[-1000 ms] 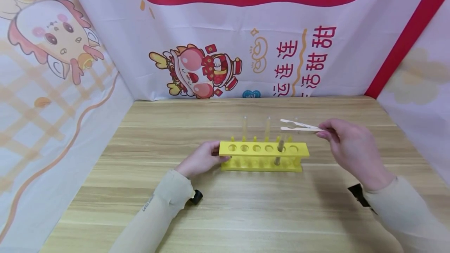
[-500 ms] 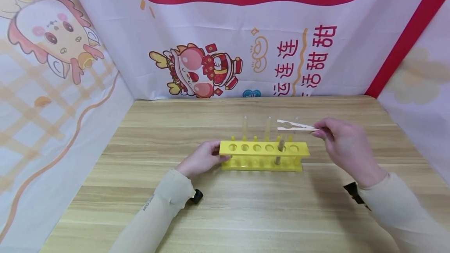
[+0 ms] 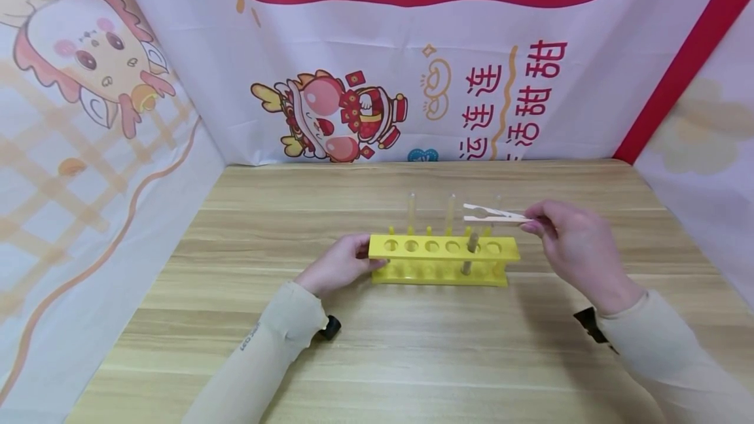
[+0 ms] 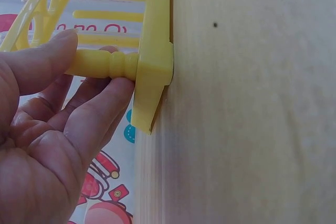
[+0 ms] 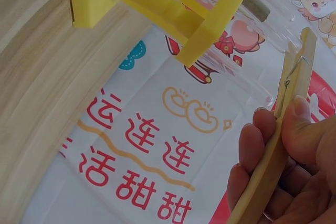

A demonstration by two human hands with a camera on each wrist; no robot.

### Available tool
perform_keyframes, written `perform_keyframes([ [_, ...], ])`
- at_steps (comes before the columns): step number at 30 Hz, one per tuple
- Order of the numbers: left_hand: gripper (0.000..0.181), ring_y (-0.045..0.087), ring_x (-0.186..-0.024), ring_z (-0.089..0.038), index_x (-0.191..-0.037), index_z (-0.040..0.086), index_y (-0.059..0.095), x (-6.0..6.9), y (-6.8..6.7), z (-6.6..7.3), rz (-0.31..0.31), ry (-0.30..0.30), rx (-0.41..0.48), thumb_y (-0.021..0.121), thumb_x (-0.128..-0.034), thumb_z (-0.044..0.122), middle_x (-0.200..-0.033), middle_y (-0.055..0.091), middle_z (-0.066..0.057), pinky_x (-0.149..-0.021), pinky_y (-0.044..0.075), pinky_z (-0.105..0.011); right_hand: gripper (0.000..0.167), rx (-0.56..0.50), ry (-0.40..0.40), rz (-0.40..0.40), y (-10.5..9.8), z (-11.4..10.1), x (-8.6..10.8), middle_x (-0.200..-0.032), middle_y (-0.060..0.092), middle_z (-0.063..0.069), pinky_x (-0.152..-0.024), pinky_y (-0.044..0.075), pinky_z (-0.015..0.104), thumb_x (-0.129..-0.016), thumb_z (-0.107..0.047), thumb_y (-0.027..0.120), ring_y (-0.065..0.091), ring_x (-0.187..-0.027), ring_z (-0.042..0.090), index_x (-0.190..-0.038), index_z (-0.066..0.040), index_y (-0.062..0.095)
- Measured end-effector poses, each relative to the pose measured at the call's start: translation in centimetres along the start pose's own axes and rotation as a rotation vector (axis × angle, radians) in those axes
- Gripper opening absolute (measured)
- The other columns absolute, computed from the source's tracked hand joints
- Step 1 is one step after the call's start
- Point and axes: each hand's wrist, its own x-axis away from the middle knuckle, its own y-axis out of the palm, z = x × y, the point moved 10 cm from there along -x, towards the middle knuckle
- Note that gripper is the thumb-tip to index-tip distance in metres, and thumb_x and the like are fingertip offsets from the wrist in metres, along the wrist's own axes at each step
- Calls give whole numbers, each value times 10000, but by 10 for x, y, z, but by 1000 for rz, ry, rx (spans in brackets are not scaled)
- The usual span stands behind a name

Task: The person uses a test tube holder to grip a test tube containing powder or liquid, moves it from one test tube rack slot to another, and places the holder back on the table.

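My left hand (image 3: 338,264) grips the left end of a yellow test tube rack (image 3: 444,248); in the left wrist view, thumb and fingers close round its end post (image 4: 97,63). My right hand (image 3: 580,247) holds a wooden test tube holder (image 3: 503,219) by its handle, thumb on one side and fingers on the other. The holder's tips stand apart, level above the rack's right part. Below them, a test tube with dark contents (image 3: 470,254) stands in the rack. Whether the holder touches its glass rim, I cannot tell.
Clear test tubes, one at the left (image 3: 412,211) and one near the middle (image 3: 451,211), stand upside down on pegs behind the rack. Another clear tube (image 3: 498,199) shows faintly behind the holder. A printed cloth (image 3: 365,38) hangs behind the wooden table (image 3: 412,358).
My right hand has shifted a little left with the test tube holder, then slightly down, over the dark-filled tube. My left hand stays on the rack.
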Motion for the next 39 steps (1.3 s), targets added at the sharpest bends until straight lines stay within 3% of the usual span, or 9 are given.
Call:
perform_keyframes([
  [25,319,605,-1105,-125,-1261,187,642,1,0,0,-8,-6,2,695,-946,192,-1189,664,53,-944,496,-365,186,-18,8,-52,25,7,18,-785,646,56,-610,560,424,-727,11,852,618,-683,213,-826,-21,698],
  [39,308,604,-1110,-120,-1254,188,646,1,0,1,-4,-3,-9,691,-949,189,-1184,667,58,-958,488,-368,195,-42,-21,-18,31,7,26,-778,659,54,-644,533,446,-708,37,858,623,-717,249,-818,-25,709],
])
